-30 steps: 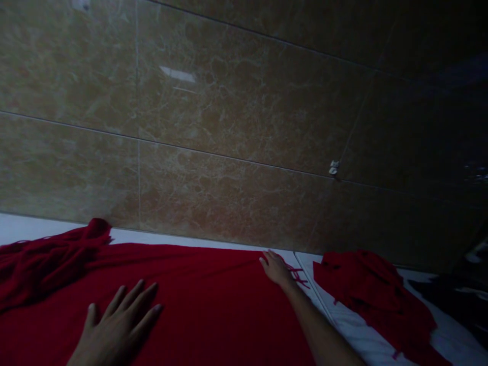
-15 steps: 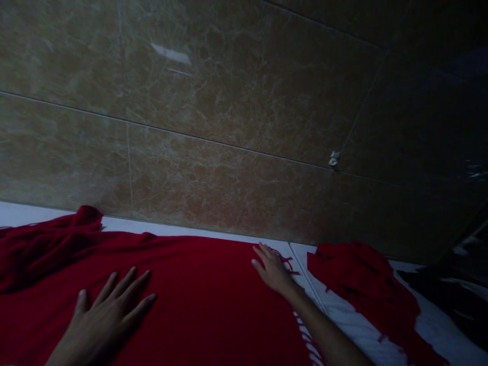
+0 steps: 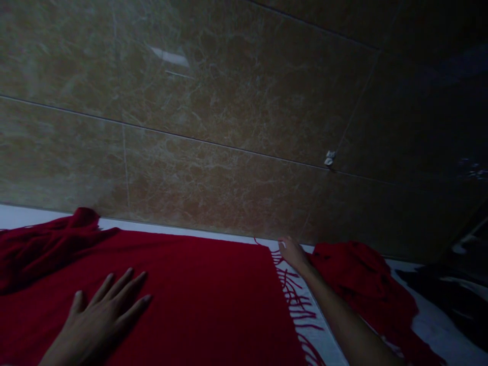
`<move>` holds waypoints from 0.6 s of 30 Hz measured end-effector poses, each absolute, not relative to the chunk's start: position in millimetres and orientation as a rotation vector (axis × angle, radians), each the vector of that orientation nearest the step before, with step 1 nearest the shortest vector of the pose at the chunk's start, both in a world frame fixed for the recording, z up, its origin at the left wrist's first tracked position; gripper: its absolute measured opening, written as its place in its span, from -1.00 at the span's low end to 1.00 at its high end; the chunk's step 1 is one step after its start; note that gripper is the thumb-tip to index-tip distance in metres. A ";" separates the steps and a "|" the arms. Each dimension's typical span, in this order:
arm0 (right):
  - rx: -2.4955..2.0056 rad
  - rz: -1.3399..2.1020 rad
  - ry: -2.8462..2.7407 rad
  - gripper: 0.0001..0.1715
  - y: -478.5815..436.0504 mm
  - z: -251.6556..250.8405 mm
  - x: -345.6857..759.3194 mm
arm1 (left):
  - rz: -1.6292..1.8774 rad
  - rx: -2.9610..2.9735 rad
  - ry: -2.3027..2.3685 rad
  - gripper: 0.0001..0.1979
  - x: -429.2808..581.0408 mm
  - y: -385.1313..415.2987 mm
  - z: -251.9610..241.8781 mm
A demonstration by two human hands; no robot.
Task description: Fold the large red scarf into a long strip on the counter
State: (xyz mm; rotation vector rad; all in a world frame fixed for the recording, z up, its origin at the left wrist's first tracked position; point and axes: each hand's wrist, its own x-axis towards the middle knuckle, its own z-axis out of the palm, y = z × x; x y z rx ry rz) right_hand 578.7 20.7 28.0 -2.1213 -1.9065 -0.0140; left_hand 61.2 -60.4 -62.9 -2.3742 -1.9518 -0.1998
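A red fringed scarf (image 3: 198, 284) lies spread flat across a white surface. My left hand (image 3: 97, 315) rests flat on its left part, fingers spread and open. At the scarf's far right corner, my right hand (image 3: 293, 253) is just off the cloth edge, with fingers bent and the thumb and a fingertip close together. Whether a strand is between them is too dark and small to tell. Red tassels (image 3: 297, 305) run along the right edge, some straight and some tangled.
Bunched red cloth (image 3: 41, 244) lies at the left, and another crumpled red cloth (image 3: 366, 279) at the right. Behind the white surface (image 3: 141, 224) rises a brown marbled tile wall (image 3: 213, 188) with a small white fixture (image 3: 330, 158). Dark items (image 3: 446, 300) lie at far right.
My right hand has moved right, off the scarf's corner and past its edge, and its fingers are more bent. The tassels are more exposed. My left hand stays almost in place.
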 end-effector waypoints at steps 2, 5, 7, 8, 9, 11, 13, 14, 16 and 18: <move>-1.971 0.028 -2.018 -0.47 20.1 19.6 548.2 | -0.071 -2.356 -1.965 -0.47 69.3 -66.9 -47.0; -1.755 0.119 -2.174 -0.43 11.9 0.8 497.4 | -0.023 -2.327 -2.101 -0.48 84.4 -74.5 -24.0; -1.699 0.185 -2.235 -0.37 7.4 -10.6 472.5 | -0.105 -2.268 -2.236 -0.39 90.4 -75.1 -16.5; -1.721 0.218 -2.240 -0.35 7.0 -15.1 465.1 | -0.150 -2.263 -2.257 -0.35 91.3 -74.4 -15.1; -1.771 0.246 -2.230 -0.32 8.2 -19.0 461.4 | -0.191 -2.261 -2.269 -0.32 91.0 -73.5 -14.6; -1.903 0.282 -2.179 -0.29 14.5 -25.4 465.4 | -0.236 -2.280 -2.268 -0.30 89.3 -72.6 -14.3; -1.999 0.272 -2.141 -0.26 23.4 -32.7 482.5 | -0.245 -2.289 -2.292 -0.29 90.0 -74.0 -12.9; -2.027 0.251 -2.135 -0.24 28.1 -37.6 494.6 | -0.240 -2.293 -2.310 -0.29 92.4 -75.6 -11.6; -2.065 0.167 -2.140 -0.20 37.3 -50.5 522.1 | -0.238 -2.309 -2.344 -0.29 101.4 -80.4 -8.2; -2.052 0.086 -2.112 -0.17 46.4 -65.9 548.4 | -0.255 -2.353 -2.368 -0.28 112.9 -85.5 -4.3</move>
